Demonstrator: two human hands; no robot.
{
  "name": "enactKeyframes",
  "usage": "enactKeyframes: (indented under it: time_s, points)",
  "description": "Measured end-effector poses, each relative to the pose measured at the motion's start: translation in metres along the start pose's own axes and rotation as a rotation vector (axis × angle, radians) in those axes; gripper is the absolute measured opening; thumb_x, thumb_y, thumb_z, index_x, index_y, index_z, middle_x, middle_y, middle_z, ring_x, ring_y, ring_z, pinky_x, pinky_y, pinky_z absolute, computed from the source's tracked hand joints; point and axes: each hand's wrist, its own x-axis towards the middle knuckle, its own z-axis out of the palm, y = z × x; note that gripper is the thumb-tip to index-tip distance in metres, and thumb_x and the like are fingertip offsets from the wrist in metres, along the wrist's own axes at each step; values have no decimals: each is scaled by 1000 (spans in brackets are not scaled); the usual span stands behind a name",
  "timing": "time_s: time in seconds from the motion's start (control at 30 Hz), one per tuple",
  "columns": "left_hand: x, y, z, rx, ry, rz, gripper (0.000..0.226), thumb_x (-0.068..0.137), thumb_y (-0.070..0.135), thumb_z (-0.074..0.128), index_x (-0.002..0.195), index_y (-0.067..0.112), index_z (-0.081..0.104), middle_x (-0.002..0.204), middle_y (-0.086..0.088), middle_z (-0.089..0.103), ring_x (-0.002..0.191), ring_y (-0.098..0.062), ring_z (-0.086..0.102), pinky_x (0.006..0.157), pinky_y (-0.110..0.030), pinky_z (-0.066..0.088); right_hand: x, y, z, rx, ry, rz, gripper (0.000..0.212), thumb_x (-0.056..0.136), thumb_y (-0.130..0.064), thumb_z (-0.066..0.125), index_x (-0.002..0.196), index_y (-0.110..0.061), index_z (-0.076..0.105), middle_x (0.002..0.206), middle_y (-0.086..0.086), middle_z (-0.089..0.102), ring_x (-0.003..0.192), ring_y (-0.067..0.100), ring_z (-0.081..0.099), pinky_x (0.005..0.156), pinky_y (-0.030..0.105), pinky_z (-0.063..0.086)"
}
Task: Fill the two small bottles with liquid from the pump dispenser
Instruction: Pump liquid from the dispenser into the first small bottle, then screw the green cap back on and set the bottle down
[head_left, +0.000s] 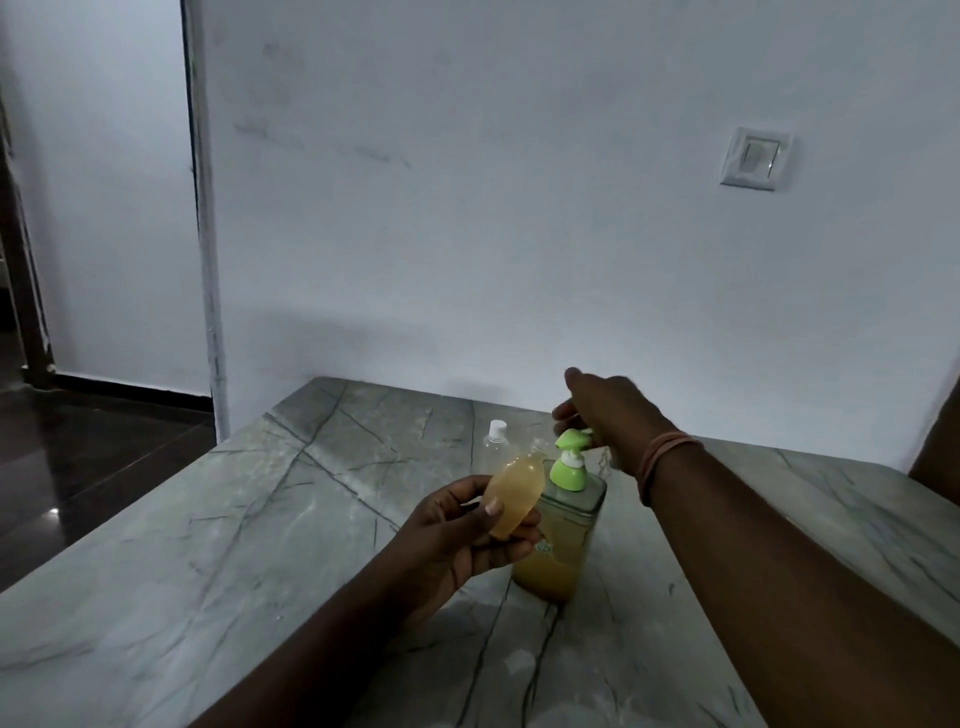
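Two small bottles: filled bottle (514, 493) is gripped, tilted, by left hand (457, 540); capped bottle (494, 441) is stood behind | one pump dispenser (563, 525) on marble table (208, 545), pump head (571, 440) is touched by right hand (602, 410), grip unclear

Dim indoor shot, cool grey-blue cast, no lamp in view. Light looks soft & diffuse; the pale plastered wall (519, 208) is unevenly lit, w/ a broad faint shadow band low down above the grey veined marble tabletop (208, 519). Dark glossy floor (78, 467) at left carries one small glint. Right hand (602, 410) is motion-blurred at the fingers; left hand (457, 530) reads sharper. Wide-angle bend: wall corner & table edges bow near frame edges. Overall grainy/soft, low contrast.
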Motion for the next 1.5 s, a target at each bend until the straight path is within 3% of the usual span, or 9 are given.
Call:
enactKeyframes:
  time_s: [0.13, 0.27, 0.43, 0.53, 0.63, 0.8, 1.03, 1.3, 1.5]
  points:
    - [1, -1, -5, -45, 4, 32, 52, 89, 12, 63, 135, -4, 48, 122, -35, 61, 109, -43, 65, 89, -43, 57, -3, -12, 1, 34, 106, -158, 39, 90, -28, 48, 92, 4, 71, 75, 5, 72, 51, 11, 57, 51, 21, 42]
    - [1, 9, -13, -91, 114, 120, 68, 77, 24, 83, 132, 0, 51, 121, -31, 63, 105, -39, 66, 87, -43, 57, -11, -21, 19, -120, 151, -378, 40, 83, -31, 52, 82, 6, 68, 79, 15, 73, 63, 19, 62, 71, 38, 54]
    - [-2, 20, -30, -40, 387, 278, 30, 97, 15, 53, 126, 6, 54, 114, -21, 68, 101, -31, 67, 81, -37, 59, -32, -26, 48, -233, 189, -574, 29, 92, -31, 56, 78, -9, 70, 84, 6, 73, 85, 20, 68, 79, 29, 53]
    - [-2, 25, -36, -27, 512, 343, 23, 103, 11, 47, 124, 6, 53, 117, -22, 65, 102, -31, 66, 83, -38, 56, -44, -20, 72, -296, 144, -584, 21, 91, -25, 60, 81, -10, 70, 91, 6, 72, 87, 19, 67, 73, 22, 46]
    - [-1, 25, -39, 6, 591, 360, 22, 104, 9, 45, 125, 6, 51, 120, -24, 63, 103, -32, 66, 86, -41, 54, -49, -5, 98, -383, 108, -556, 14, 86, -18, 60, 83, -9, 71, 92, 10, 73, 90, 25, 69, 77, 29, 55]
    - [0, 21, -43, 120, 632, 361, 30, 103, 12, 48, 132, 3, 49, 122, -21, 65, 109, -31, 67, 92, -43, 54, -52, 20, 127, -614, 87, -443, 15, 86, -7, 55, 98, -4, 64, 106, 18, 65, 102, 34, 63, 83, 33, 52]
    - [2, 14, -43, 246, 618, 345, 32, 99, 16, 56, 130, 8, 53, 121, -14, 68, 114, -26, 66, 92, -41, 55, -44, 57, 146, -807, 5, -317, 29, 93, -11, 44, 118, -6, 57, 121, 18, 54, 115, 35, 54, 94, 38, 48]
    - [5, 12, -44, 269, 616, 348, 25, 98, 21, 58, 124, 18, 57, 116, -7, 71, 111, -26, 65, 88, -39, 55, -36, 53, 141, -642, 23, -385, 18, 88, -7, 53, 104, -9, 60, 109, 13, 64, 102, 29, 61, 85, 34, 52]
    - [6, 8, -43, 176, 565, 340, 28, 97, 18, 61, 124, 13, 58, 114, -11, 72, 112, -34, 65, 95, -47, 55, -43, 18, 113, -341, 177, -571, 37, 90, -13, 52, 127, -15, 57, 123, 9, 53, 106, 20, 59, 87, 26, 49]
